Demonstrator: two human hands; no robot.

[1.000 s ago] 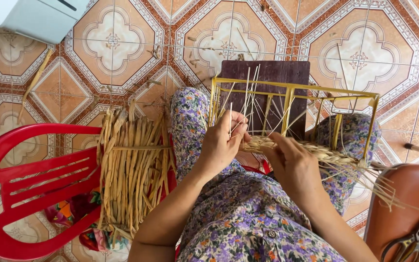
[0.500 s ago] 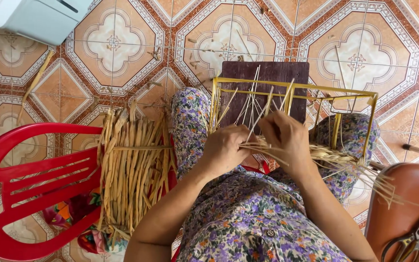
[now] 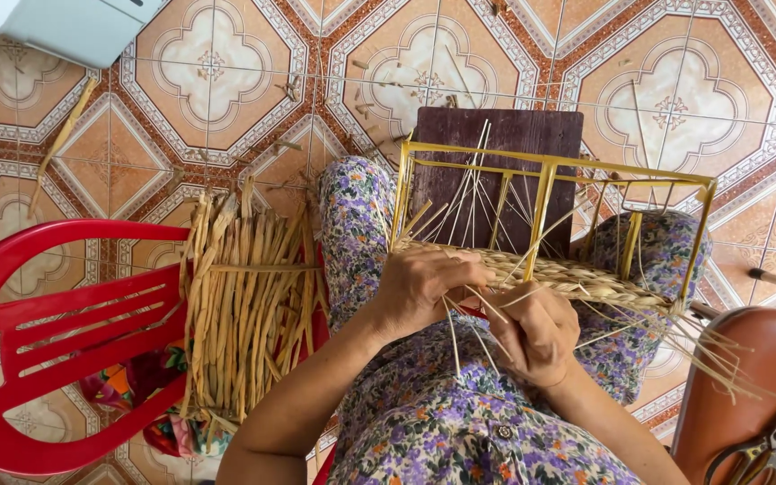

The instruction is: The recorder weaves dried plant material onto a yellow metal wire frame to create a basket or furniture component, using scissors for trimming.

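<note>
Two bare hands meet over the lap of a person in a floral dress, at the near edge of a yellow wire frame [image 3: 545, 193] that rests across the knees. The left hand [image 3: 419, 287] is curled, its fingers closed on the woven straw band [image 3: 577, 280] that runs along the frame's lower rail. The right hand [image 3: 536, 328] sits just beside it, touching it, fingers pinched together on thin loose strands [image 3: 460, 337] that stick out from the weave. More pale strands stand up inside the frame and fan out past its right end.

Behind the frame a dark brown board [image 3: 496, 135] lies on the patterned floor tiles [image 3: 208, 81]. To the person's left, a tied bundle of dried reeds [image 3: 244, 305] lies partly on a red plastic chair [image 3: 47, 341], with bright printed cloth under it. At the right edge stands a brown seat [image 3: 747, 386], and scissors [image 3: 756, 449] rest on it near the corner. A pale blue-white box [image 3: 56, 22] sits at the upper left.
</note>
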